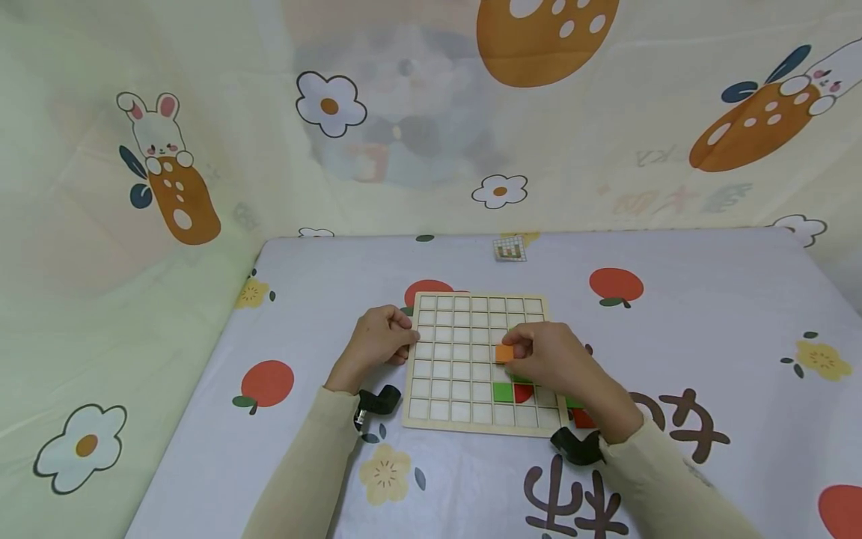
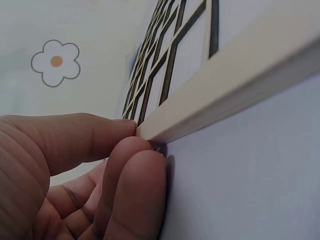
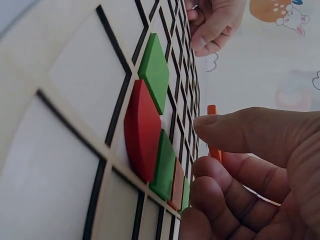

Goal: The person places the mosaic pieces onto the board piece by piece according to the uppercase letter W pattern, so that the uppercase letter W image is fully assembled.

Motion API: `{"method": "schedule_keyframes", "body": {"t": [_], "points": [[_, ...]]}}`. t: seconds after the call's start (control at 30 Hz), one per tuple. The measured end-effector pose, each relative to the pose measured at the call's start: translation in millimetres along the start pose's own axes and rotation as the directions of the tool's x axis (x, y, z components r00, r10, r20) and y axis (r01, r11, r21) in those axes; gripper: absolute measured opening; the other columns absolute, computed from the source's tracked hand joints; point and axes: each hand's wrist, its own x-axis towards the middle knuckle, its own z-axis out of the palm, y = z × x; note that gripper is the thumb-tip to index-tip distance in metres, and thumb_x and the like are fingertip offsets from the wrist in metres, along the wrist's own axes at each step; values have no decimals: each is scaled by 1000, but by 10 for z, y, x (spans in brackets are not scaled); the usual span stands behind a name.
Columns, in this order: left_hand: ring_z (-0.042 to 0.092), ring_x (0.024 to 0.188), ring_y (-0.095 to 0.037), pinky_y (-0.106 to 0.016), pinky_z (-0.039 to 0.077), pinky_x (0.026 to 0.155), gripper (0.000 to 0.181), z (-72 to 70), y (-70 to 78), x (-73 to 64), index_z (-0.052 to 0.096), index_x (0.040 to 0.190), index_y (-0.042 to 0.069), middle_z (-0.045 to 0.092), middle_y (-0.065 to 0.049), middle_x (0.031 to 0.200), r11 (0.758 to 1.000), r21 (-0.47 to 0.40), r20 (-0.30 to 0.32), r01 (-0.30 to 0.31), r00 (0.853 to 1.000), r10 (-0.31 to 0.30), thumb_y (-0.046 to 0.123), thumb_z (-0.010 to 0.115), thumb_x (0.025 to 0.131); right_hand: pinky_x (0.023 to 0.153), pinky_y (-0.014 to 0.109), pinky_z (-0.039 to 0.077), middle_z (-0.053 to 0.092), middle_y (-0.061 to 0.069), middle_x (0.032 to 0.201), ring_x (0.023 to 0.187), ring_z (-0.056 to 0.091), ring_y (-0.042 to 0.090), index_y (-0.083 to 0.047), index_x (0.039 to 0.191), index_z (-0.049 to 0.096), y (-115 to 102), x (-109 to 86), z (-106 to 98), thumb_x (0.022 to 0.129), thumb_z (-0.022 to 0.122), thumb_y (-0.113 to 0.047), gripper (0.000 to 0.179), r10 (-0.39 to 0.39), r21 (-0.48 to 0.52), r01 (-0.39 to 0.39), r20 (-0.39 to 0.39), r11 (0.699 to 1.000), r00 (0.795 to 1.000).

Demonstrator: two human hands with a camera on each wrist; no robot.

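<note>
A pale wooden grid board (image 1: 441, 369) lies on the patterned cloth, its cells mostly unfilled. At its left edge my left hand (image 1: 380, 337) pinches the frame; in the left wrist view the thumb (image 2: 90, 137) is at the rim and the fingertips are against its side. My right hand (image 1: 555, 355) pinches an orange square tile (image 1: 503, 354) between thumb and fingers, above the grid. Below it sit a green square tile (image 1: 502, 391) and a red round-edged piece (image 1: 522, 393). The right wrist view shows another green tile (image 3: 164, 167) and an orange-brown one (image 3: 177, 185) in line beyond the red piece.
Loose red (image 1: 583, 419) and green (image 1: 574, 403) pieces lie right of the board, partly hidden by my right wrist. A small card with a grid pattern (image 1: 509, 249) is at the table's back. Printed cloth walls (image 1: 404, 202) stand behind and left.
</note>
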Motion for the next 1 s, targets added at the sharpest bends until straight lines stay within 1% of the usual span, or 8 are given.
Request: {"method": "schedule_keyframes", "body": {"t": [0.3,0.5,0.73,1.0], "points": [[63,54,-14,-26,59,52,16,9,-17,8,64,101,1,66,-9,77,1000,-8,-2,-8,1000,8,6,77,92,67,30,46,61,0,78,77,55,18,-5,102,76,-23,145,69,80,74,-3,23,-3,4,3,23,1000,1000],[63,54,-15,-26,59,52,17,14,-9,-4,64,101,1,66,-9,77,1000,-6,-1,-7,1000,7,6,77,92,70,30,47,63,1,81,80,56,18,-5,102,76,-63,198,93,81,77,-5,21,3,-12,-3,44,1000,999],[63,54,-14,-25,58,52,17,16,-10,0,64,101,1,65,-8,76,1000,-6,-4,-1,1000,1,6,77,92,68,30,48,63,2,79,77,56,18,-2,101,76,-90,239,132,82,81,-4,20,-18,-17,19,48,1000,999],[63,56,-15,-25,58,53,17,-2,-3,9,64,102,2,66,-9,77,1000,3,-2,9,1000,-9,8,77,93,69,30,47,62,2,78,78,56,19,-3,102,76,-106,275,164,83,82,-6,20,-1,-25,2,55,1000,998]]}}
